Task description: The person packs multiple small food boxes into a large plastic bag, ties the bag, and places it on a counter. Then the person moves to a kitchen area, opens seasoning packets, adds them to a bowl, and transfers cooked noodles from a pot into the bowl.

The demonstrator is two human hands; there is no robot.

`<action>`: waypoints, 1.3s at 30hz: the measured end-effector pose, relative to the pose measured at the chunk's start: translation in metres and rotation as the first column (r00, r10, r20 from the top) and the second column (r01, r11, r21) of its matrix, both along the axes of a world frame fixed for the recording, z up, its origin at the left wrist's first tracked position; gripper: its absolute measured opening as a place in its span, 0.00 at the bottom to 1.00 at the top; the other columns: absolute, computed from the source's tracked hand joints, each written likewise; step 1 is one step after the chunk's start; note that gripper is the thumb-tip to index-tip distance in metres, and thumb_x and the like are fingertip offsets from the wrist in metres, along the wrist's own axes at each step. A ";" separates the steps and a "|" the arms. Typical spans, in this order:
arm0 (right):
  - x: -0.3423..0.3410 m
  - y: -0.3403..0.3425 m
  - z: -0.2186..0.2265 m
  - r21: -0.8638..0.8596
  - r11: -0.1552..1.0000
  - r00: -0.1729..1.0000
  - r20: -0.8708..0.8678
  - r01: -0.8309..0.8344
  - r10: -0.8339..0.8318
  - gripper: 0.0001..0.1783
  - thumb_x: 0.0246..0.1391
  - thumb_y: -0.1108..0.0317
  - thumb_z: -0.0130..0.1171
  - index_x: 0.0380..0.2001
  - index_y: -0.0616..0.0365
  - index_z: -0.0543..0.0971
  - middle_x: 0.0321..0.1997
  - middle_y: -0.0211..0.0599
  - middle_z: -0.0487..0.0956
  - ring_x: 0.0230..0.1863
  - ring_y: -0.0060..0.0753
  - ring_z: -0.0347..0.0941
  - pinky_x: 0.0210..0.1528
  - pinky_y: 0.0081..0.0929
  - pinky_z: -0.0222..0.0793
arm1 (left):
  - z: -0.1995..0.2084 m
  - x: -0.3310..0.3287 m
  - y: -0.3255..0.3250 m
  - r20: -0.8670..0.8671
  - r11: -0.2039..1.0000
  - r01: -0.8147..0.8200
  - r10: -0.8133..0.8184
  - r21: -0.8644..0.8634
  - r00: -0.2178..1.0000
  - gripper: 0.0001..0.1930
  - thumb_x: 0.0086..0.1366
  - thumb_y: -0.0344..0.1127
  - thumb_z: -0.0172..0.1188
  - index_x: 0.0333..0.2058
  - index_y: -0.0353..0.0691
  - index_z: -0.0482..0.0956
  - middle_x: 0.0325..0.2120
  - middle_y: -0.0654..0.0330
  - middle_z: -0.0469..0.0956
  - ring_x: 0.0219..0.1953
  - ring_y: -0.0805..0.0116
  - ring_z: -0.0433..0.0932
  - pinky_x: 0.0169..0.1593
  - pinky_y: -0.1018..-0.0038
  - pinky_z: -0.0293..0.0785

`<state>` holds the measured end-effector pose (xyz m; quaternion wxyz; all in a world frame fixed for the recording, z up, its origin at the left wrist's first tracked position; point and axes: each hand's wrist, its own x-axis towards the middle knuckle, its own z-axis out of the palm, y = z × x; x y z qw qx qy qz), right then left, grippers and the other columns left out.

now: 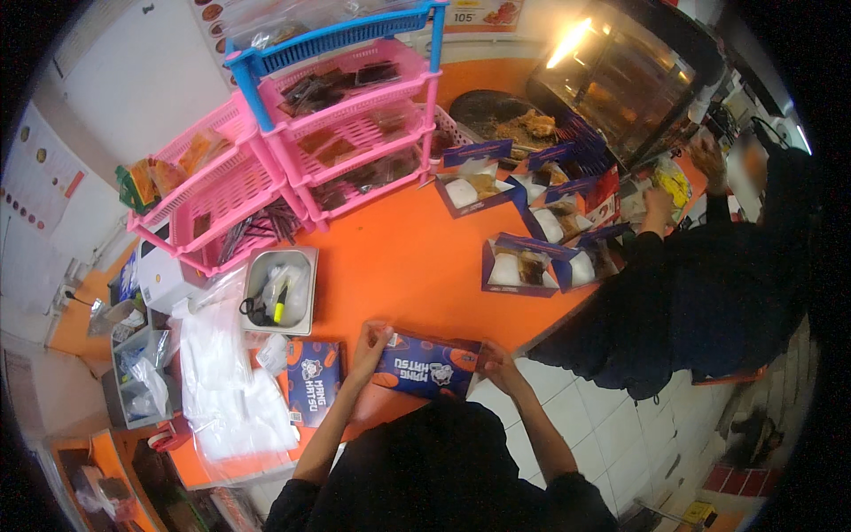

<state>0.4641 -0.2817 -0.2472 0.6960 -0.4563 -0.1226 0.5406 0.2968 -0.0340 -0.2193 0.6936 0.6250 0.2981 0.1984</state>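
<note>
Left fingers (378, 332) and right fingers (492, 357) were closed on opposite ends of the box (430, 364); it looked light, crushable, best held there

Free tabletop (399, 257) runs between metal tray (311, 297) and obstructing food boxes (520, 288).

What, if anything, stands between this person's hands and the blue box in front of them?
Nothing visible: the left hand and right hand grip the blue box at its two ends. Another box lies to its left, not between.
</note>
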 end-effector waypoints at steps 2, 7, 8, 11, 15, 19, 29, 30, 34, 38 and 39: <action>-0.012 0.004 0.032 -0.212 0.969 0.941 0.335 0.131 -0.054 0.36 0.40 0.60 0.63 0.52 0.60 0.59 0.48 0.40 0.67 0.48 0.38 0.63 0.48 0.32 0.62 | 0.018 0.000 -0.007 -0.238 0.997 0.011 -0.030 -0.079 0.971 0.18 0.56 0.43 0.56 0.41 0.41 0.65 0.26 0.61 0.66 0.30 0.71 0.66 0.35 0.77 0.63; -0.038 0.031 0.048 -0.182 0.828 0.330 0.944 0.530 -0.004 0.28 0.46 0.60 0.57 0.48 0.60 0.62 0.43 0.47 0.69 0.41 0.49 0.67 0.45 0.38 0.62 | 0.028 0.007 -0.017 -0.322 0.498 0.180 0.216 0.848 0.922 0.24 0.49 0.45 0.59 0.46 0.48 0.66 0.45 0.49 0.61 0.49 0.47 0.58 0.49 0.55 0.54; -0.035 0.030 0.041 -0.268 0.848 0.380 0.921 0.457 0.087 0.27 0.47 0.59 0.55 0.48 0.60 0.61 0.44 0.50 0.68 0.43 0.52 0.66 0.47 0.39 0.61 | 0.024 0.006 -0.021 -0.374 0.391 0.273 0.210 0.879 0.903 0.25 0.50 0.45 0.58 0.47 0.49 0.65 0.47 0.50 0.60 0.51 0.47 0.57 0.51 0.53 0.53; -0.024 0.041 0.036 -0.435 0.868 0.585 0.778 0.239 0.229 0.27 0.50 0.58 0.52 0.49 0.61 0.61 0.48 0.54 0.64 0.47 0.54 0.62 0.49 0.41 0.59 | 0.035 0.000 -0.046 -0.492 0.307 0.526 -0.188 0.793 0.850 0.29 0.49 0.45 0.58 0.52 0.55 0.61 0.53 0.54 0.56 0.57 0.48 0.49 0.55 0.47 0.45; 0.033 0.057 0.048 -0.300 0.871 0.165 0.953 0.390 0.255 0.26 0.48 0.61 0.53 0.50 0.56 0.62 0.48 0.49 0.66 0.50 0.54 0.59 0.50 0.43 0.55 | 0.053 -0.003 -0.050 -0.663 0.099 0.701 -0.256 0.706 0.704 0.35 0.48 0.42 0.58 0.56 0.61 0.55 0.60 0.61 0.45 0.61 0.48 0.40 0.58 0.44 0.32; 0.105 0.082 0.163 -0.167 0.697 -0.330 0.788 0.698 0.520 0.27 0.44 0.63 0.55 0.50 0.53 0.65 0.45 0.49 0.69 0.47 0.56 0.61 0.49 0.48 0.54 | 0.036 0.013 -0.015 -0.502 0.158 0.484 0.111 0.861 0.858 0.46 0.39 0.49 0.65 0.57 0.61 0.51 0.60 0.60 0.43 0.61 0.49 0.39 0.55 0.40 0.36; 0.138 0.070 0.166 -0.788 0.613 0.591 0.471 -0.052 0.655 0.32 0.44 0.53 0.56 0.45 0.67 0.64 0.28 0.50 0.76 0.33 0.46 0.74 0.36 0.37 0.70 | 0.014 0.041 0.009 -0.055 0.399 0.143 -0.225 0.906 0.973 0.47 0.40 0.49 0.66 0.58 0.44 0.50 0.58 0.50 0.48 0.61 0.50 0.44 0.58 0.51 0.43; 0.132 0.060 0.183 -0.827 0.527 0.635 0.305 -0.193 0.710 0.34 0.44 0.52 0.56 0.47 0.67 0.62 0.32 0.52 0.75 0.35 0.45 0.74 0.39 0.35 0.69 | 0.036 0.047 -0.009 -0.104 0.482 0.278 -0.356 0.831 0.929 0.46 0.41 0.49 0.66 0.56 0.41 0.52 0.57 0.50 0.51 0.60 0.51 0.46 0.59 0.55 0.45; 0.112 0.021 0.190 -0.785 0.615 0.292 0.574 -0.068 0.765 0.40 0.39 0.50 0.61 0.50 0.67 0.61 0.43 0.53 0.70 0.44 0.43 0.70 0.46 0.32 0.66 | 0.080 0.053 -0.054 -0.025 0.619 0.482 -0.598 0.620 0.801 0.41 0.41 0.45 0.68 0.53 0.40 0.59 0.53 0.52 0.58 0.58 0.57 0.52 0.58 0.63 0.50; 0.109 0.014 0.134 -0.333 0.902 0.374 0.827 -0.276 0.420 0.33 0.30 0.66 0.67 0.44 0.61 0.65 0.47 0.40 0.68 0.51 0.34 0.63 0.53 0.31 0.58 | 0.070 0.054 -0.052 0.096 0.668 0.677 -0.730 0.309 0.677 0.35 0.39 0.38 0.68 0.48 0.42 0.64 0.46 0.56 0.65 0.52 0.64 0.61 0.54 0.70 0.57; 0.101 0.015 0.127 -0.263 0.898 0.566 0.704 -0.352 0.428 0.31 0.28 0.70 0.67 0.41 0.60 0.67 0.46 0.38 0.69 0.50 0.32 0.63 0.54 0.30 0.57 | 0.074 0.048 -0.049 0.076 0.630 0.713 -0.763 0.307 0.642 0.33 0.38 0.36 0.68 0.46 0.42 0.65 0.45 0.57 0.65 0.50 0.66 0.62 0.53 0.71 0.58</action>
